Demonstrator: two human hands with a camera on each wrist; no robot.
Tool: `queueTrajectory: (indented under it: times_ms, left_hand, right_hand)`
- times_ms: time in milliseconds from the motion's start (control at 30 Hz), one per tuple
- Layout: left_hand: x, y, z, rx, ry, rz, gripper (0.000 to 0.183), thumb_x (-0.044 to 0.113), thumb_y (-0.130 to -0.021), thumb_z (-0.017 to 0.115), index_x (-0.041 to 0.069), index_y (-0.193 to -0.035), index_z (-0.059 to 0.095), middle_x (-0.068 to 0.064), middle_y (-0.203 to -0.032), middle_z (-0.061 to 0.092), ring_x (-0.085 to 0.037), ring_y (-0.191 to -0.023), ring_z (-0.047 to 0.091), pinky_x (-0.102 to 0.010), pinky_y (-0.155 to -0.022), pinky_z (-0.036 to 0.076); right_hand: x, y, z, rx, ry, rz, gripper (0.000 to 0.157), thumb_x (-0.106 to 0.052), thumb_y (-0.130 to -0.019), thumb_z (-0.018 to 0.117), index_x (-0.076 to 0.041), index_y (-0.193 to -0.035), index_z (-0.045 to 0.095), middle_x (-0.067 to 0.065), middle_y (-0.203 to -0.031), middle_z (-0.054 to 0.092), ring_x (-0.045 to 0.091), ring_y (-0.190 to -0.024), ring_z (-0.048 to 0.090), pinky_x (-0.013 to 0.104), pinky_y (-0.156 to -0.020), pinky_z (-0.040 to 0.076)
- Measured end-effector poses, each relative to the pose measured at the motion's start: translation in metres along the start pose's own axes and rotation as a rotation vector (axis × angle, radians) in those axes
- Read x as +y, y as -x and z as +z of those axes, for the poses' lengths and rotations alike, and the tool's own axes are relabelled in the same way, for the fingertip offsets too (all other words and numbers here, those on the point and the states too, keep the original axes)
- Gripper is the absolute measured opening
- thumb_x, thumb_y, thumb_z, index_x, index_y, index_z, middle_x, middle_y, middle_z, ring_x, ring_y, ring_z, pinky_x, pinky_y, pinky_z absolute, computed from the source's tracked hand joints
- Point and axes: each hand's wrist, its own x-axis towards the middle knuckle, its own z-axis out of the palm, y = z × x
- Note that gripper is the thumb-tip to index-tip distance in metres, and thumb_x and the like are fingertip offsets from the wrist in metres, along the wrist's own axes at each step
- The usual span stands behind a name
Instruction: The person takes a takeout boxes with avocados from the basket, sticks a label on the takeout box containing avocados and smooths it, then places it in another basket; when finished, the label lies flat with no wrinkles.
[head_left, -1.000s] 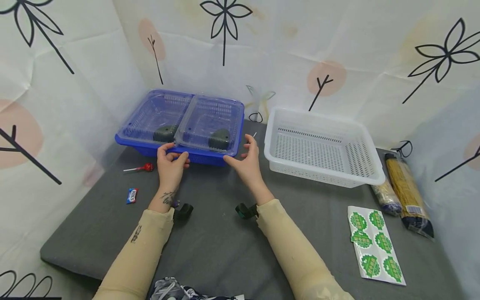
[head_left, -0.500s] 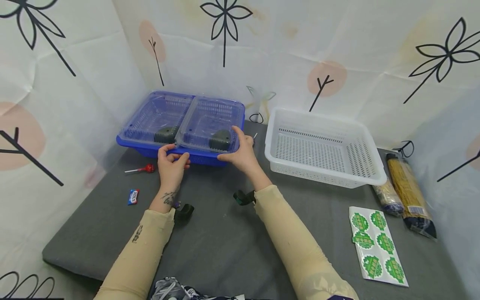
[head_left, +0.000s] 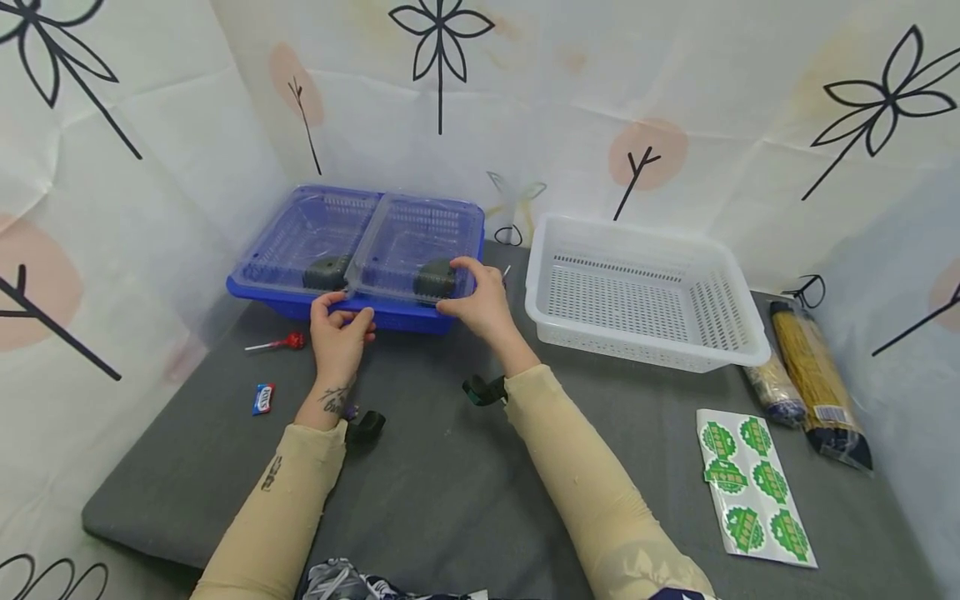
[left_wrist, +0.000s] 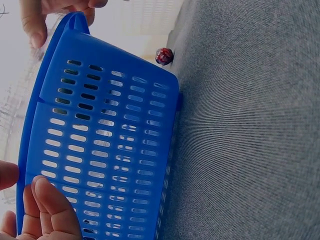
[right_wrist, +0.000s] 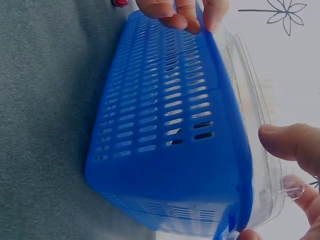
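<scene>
A blue slotted basket (head_left: 408,317) sits at the back left of the table. In its opening lie two clear plastic containers side by side, the right one (head_left: 401,242) overlapping the edge of the left one (head_left: 315,221). Through the plastic show two dark green rounded objects, one at the right (head_left: 433,279) and one at the left (head_left: 325,272); whether they lie in or under the containers I cannot tell. My left hand (head_left: 340,343) pinches the basket's front rim (left_wrist: 30,130) between thumb and fingers. My right hand (head_left: 489,308) holds the right container's near right corner, thumb in front.
A white slotted basket (head_left: 645,352) stands to the right. Beyond it lie a bag of spaghetti (head_left: 816,375) and a smaller bag (head_left: 776,396). A sheet of green stickers (head_left: 757,487) lies front right. A red lollipop (head_left: 292,341) and a small packet (head_left: 263,398) lie at left.
My right hand has moved left and inward from beside the basket's right corner onto the right clear container's corner. The left hand has stayed at the front rim.
</scene>
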Motion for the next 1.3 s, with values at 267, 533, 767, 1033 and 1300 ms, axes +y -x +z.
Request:
queueTrajectory:
  times_ms: [267, 533, 767, 1033, 1300]
  left_hand:
    - [0.001, 0.003, -0.001, -0.004, 0.007, -0.007, 0.040, 0.000, -0.078, 0.061, 0.010, -0.110, 0.041, -0.005, -0.069, 0.047, -0.013, -0.055, 0.055, -0.022, -0.048, 0.048]
    - [0.003, 0.003, 0.000, -0.013, 0.007, -0.002, 0.039, 0.000, -0.078, 0.061, 0.010, -0.110, 0.042, -0.005, -0.068, 0.047, -0.012, -0.054, 0.055, -0.021, -0.046, 0.048]
    - [0.004, 0.002, 0.001, -0.011, 0.005, -0.012, 0.040, 0.000, -0.077, 0.062, 0.011, -0.110, 0.041, -0.005, -0.068, 0.048, -0.012, -0.053, 0.055, -0.021, -0.046, 0.048]
    - [-0.001, 0.000, 0.001, -0.014, 0.005, -0.014, 0.041, 0.003, -0.077, 0.063, 0.014, -0.110, 0.041, -0.005, -0.068, 0.050, -0.012, -0.052, 0.055, -0.022, -0.046, 0.048]
    - [-0.049, -0.031, -0.014, -0.057, 0.056, 0.054, 0.056, 0.025, -0.070, 0.073, 0.022, -0.114, 0.038, -0.009, -0.071, 0.054, -0.021, -0.054, 0.059, -0.031, -0.045, 0.050]
  right_hand:
    - [-0.006, 0.002, -0.002, 0.028, -0.136, -0.039, 0.052, -0.013, -0.068, 0.072, -0.022, -0.114, 0.050, 0.011, -0.129, 0.026, 0.019, -0.063, 0.051, 0.028, -0.053, 0.045]
    - [-0.007, 0.005, -0.002, 0.036, -0.179, -0.084, 0.056, -0.014, -0.065, 0.076, -0.022, -0.113, 0.049, 0.007, -0.131, 0.022, 0.014, -0.064, 0.047, 0.025, -0.052, 0.044]
    - [-0.004, 0.005, -0.002, 0.047, -0.142, -0.183, 0.049, -0.015, -0.065, 0.076, -0.019, -0.107, 0.050, 0.004, -0.134, 0.023, 0.016, -0.066, 0.044, 0.024, -0.054, 0.043]
    - [-0.003, 0.008, -0.005, 0.073, -0.111, -0.269, 0.046, -0.015, -0.066, 0.075, -0.012, -0.105, 0.051, 0.008, -0.137, 0.023, 0.016, -0.065, 0.043, 0.025, -0.054, 0.041]
    - [-0.006, 0.017, -0.012, 0.088, -0.138, -0.311, 0.044, -0.014, -0.066, 0.075, -0.013, -0.103, 0.051, 0.006, -0.135, 0.025, 0.013, -0.061, 0.040, 0.025, -0.052, 0.040]
